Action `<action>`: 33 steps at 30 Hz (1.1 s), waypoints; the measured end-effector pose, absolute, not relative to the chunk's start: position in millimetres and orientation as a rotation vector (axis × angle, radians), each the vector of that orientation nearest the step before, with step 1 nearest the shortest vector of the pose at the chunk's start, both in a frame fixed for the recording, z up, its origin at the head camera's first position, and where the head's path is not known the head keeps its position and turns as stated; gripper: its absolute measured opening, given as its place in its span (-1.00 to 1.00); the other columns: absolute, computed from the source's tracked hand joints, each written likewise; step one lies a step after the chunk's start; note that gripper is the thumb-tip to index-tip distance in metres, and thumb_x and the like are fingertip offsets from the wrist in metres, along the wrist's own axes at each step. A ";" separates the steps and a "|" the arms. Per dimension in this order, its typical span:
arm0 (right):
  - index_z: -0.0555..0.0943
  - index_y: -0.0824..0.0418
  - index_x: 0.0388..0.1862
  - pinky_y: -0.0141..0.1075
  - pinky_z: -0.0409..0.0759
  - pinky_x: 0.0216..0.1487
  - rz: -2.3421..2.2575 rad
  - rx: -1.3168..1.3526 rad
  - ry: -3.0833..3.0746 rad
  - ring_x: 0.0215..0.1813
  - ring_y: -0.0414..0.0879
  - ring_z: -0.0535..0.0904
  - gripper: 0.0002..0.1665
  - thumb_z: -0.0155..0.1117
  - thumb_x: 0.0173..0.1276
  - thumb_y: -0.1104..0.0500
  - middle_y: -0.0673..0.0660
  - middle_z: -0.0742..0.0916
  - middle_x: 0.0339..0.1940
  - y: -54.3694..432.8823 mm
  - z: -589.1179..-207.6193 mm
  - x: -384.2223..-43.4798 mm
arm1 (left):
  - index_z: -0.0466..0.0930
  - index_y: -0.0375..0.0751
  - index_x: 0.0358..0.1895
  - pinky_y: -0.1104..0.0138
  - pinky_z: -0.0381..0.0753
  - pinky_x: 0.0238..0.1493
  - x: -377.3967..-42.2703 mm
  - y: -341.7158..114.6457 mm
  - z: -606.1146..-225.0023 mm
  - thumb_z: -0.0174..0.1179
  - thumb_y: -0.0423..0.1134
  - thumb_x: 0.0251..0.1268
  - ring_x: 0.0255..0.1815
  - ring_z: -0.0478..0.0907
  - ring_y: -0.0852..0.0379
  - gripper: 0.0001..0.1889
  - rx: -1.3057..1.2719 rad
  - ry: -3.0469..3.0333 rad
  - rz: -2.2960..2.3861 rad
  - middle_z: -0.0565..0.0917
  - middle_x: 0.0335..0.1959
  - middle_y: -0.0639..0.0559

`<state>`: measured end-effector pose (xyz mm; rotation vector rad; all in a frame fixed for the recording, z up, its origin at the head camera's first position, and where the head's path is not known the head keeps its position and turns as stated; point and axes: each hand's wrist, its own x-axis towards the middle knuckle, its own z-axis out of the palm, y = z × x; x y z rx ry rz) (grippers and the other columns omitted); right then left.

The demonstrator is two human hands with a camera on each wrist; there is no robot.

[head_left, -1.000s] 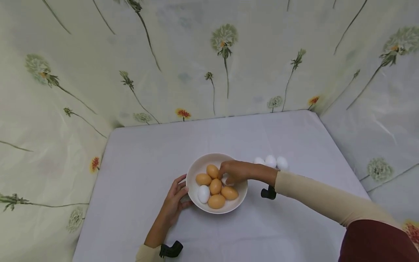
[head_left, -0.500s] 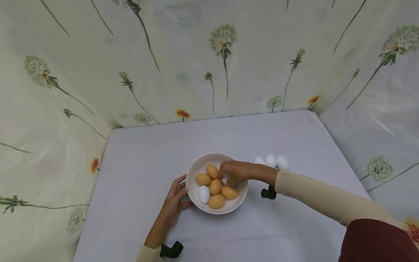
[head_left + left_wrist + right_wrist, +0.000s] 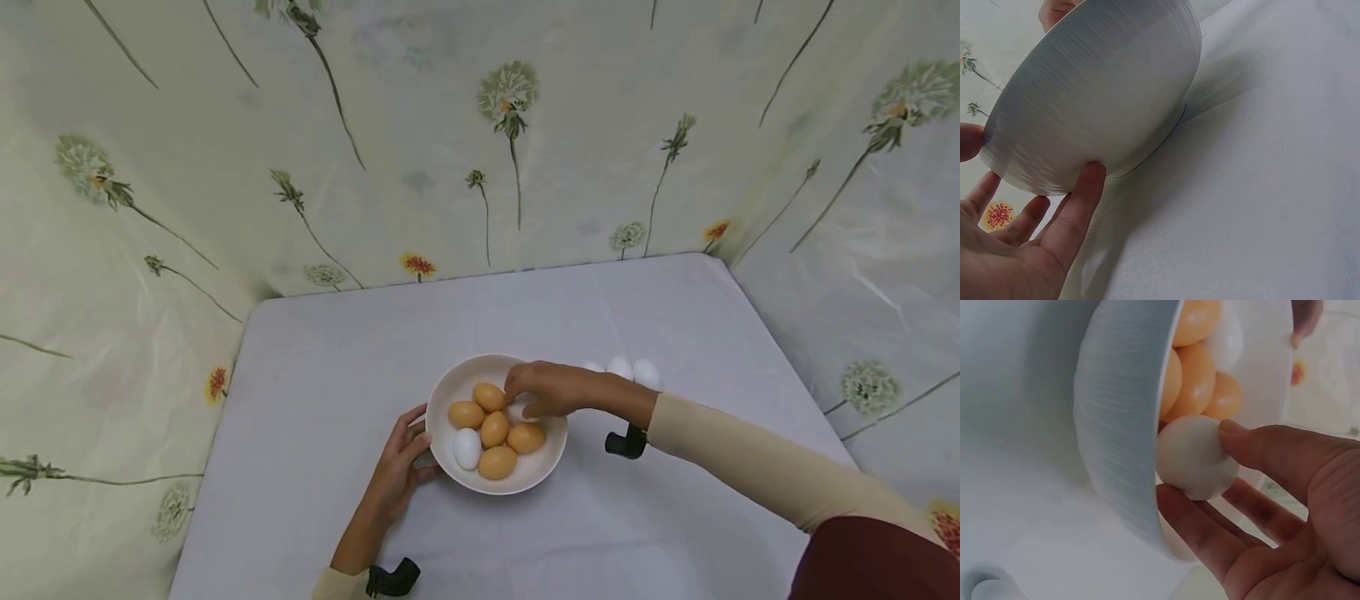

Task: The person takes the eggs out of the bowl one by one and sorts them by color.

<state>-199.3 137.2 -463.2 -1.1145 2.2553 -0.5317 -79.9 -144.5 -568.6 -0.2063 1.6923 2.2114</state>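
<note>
In the head view a white bowl (image 3: 442, 383) stands on the table with several brown eggs (image 3: 494, 428) and a white egg (image 3: 467, 448) in it. My left hand (image 3: 400, 467) steadies the bowl from the left, thumb at the rim and fingers against the outer wall (image 3: 1104, 94). Over the bowl's right side, my right hand (image 3: 551, 389) pinches another white egg (image 3: 1194, 456) between thumb and fingers. The right wrist view has this egg just inside the rim, beside the brown eggs. From the head camera my fingers cover most of it.
Right of the bowl, white eggs (image 3: 620, 368) lie in a row on the white tablecloth (image 3: 337, 358), partly behind my right forearm. A flower-printed curtain (image 3: 420, 192) rises around the table's back and sides. Black wrist mounts (image 3: 626, 442) sit on both arms.
My right hand has shifted slightly right with the white egg pinched in it, and the forearm moved along. The left hand and the bowl keep their places.
</note>
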 end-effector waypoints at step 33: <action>0.63 0.20 0.21 0.11 0.61 0.13 -0.770 -0.497 2.720 0.25 0.24 0.53 -0.55 0.39 0.33 0.22 0.25 0.62 0.25 326.6 -445.1 -208.1 | 0.21 0.12 0.49 0.02 0.68 0.02 -78.6 -143.4 -570.8 0.14 -0.08 0.46 0.30 0.51 -0.15 -0.41 -0.210 1.669 2.212 0.33 0.47 -0.19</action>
